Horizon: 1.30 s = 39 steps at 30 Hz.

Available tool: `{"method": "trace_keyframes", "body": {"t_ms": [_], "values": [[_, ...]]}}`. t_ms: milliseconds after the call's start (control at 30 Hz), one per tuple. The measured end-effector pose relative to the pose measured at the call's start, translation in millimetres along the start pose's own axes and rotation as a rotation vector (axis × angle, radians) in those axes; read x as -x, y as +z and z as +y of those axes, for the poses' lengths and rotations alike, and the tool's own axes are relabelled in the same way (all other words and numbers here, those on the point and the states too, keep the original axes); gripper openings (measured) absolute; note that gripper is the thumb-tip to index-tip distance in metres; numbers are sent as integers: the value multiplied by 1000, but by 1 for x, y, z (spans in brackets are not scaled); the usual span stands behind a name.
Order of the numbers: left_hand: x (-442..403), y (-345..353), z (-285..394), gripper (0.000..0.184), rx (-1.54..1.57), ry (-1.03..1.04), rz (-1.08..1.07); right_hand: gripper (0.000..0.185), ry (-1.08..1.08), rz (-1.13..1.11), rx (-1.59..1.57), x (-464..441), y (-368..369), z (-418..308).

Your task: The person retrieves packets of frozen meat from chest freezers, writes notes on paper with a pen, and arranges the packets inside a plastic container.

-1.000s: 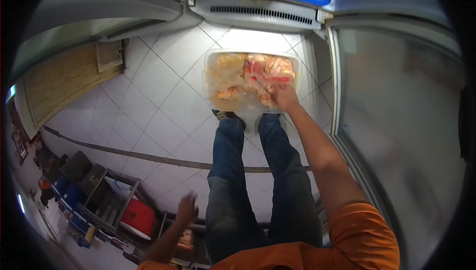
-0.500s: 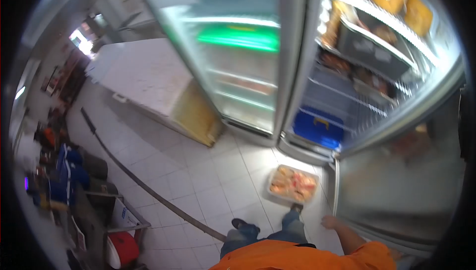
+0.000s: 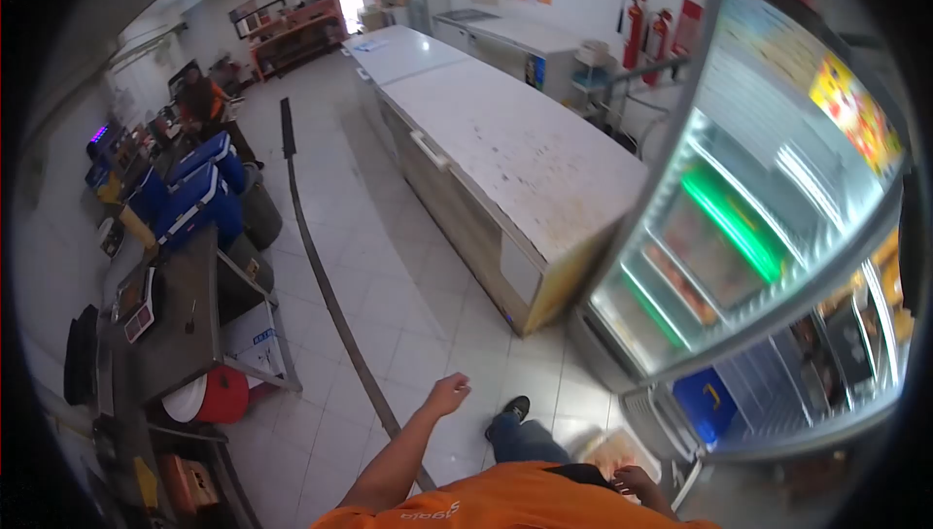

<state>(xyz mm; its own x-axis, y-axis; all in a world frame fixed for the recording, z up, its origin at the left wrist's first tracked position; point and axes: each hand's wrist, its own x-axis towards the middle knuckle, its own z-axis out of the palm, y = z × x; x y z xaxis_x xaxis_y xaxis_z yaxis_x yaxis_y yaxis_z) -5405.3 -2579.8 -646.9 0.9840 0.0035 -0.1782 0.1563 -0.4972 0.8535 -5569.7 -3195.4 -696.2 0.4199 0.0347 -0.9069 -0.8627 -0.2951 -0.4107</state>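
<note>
In the head view, look low and right for the tub of food (image 3: 587,448), on the tiled floor (image 3: 457,335) in front of the open fridge (image 3: 768,383), partly hidden by the orange shirt (image 3: 505,500). Count the right hand (image 3: 637,485) as clearly the nearer, overlapping the tub's lower right part; cannot tell whether touching or merely above, nor how tightly curled. Find the left hand (image 3: 449,395) well apart from it, out left past the shoe (image 3: 518,407), loosely bent, with nothing seen inside. Cannot read the tub's long axis behind shirt and hand.
</note>
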Motion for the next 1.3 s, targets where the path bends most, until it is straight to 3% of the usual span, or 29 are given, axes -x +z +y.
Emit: {"method": "trace_keyframes", "body": {"t_ms": [133,233,300,367,433,533,567,600,633,700,800,967,1033,1133,1200,1233,1300], "values": [[-101,-42,29,30,4,139,-50,34,-170,58,-154,-48,32,-180],[-152,-88,5,30,-130,72,-60,35,-252,55,-255,-79,63,-325],[-176,-124,0,31,-165,-3,-46,23,-305,78,-490,-91,88,-423],[-205,-168,-4,32,-215,-65,-7,43,-396,-65,-630,-178,85,-473],[-246,-193,-6,31,-227,-105,51,47,-479,-32,-693,-191,101,-540],[-338,-221,-20,42,-305,-57,90,54,-455,143,-468,-183,114,-622],[-373,-230,-21,48,-345,-48,98,55,-377,188,-554,-172,119,-641],[-411,-231,-44,65,-444,128,229,56,-296,232,-642,-152,126,-657],[-453,-250,-24,76,-411,109,194,57,-215,278,-733,-146,132,-669],[-542,-279,2,81,-607,115,299,61,-175,268,-814,-158,131,-661],[-682,-333,25,60,-817,423,403,67,-31,381,-839,-164,134,-668],[-838,-385,15,37,-1064,546,-251,71,-57,699,-892,-167,174,-681],[-866,-392,16,26,-1218,526,-514,71,-152,645,-1114,-177,181,-639],[-886,-408,64,34,-1257,476,-988,69,78,723,-1156,-139,246,-594],[-904,-445,122,41,-1174,592,-1155,68,276,763,-1093,-115,307,-572],[-902,-471,202,40,-1154,537,-1224,68,395,766,-1061,-99,343,-558],[-908,-516,335,43,-1140,675,-1218,58,514,823,-1196,-76,418,-534]]}}
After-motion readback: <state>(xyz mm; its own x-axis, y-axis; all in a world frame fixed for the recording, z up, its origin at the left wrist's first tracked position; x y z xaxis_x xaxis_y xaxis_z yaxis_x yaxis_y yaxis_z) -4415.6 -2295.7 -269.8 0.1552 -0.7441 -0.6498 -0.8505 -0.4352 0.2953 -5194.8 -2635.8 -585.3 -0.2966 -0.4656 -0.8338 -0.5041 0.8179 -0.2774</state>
